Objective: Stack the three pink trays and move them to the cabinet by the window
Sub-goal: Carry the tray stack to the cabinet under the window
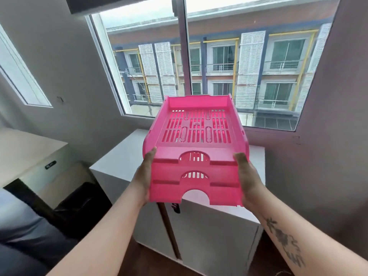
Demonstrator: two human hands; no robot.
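Looking down on the white cabinet (123,156) under the window (199,56); its top runs from 9 to 3 o'clock across mid-frame, doors below. No person here handles anything but me steering by what the head camera gives.

Pink trays (196,148), three nested in one stack, are held in the air above the cabinet top, far end toward 12 o'clock and tipped a little upward. I cannot tell whether the near edge touches the top; I judge it does not.

Handling, by my reckoning: thin moulded plastic, slotted floor, so light and fairly stiff, but the walls look smooth and could slip under a loose squeeze. The nested tiers may slide on one another if the stack is tilted far. Best hold looks to be the side walls near the front corners, palms under the lowest tray.

Left hand (144,176) at 9 o'clock of the stack, fingers wrapped against the side wall, thumb on the top tray's rim. Right hand (249,180) at 3 o'clock, clasping the opposite wall likewise.
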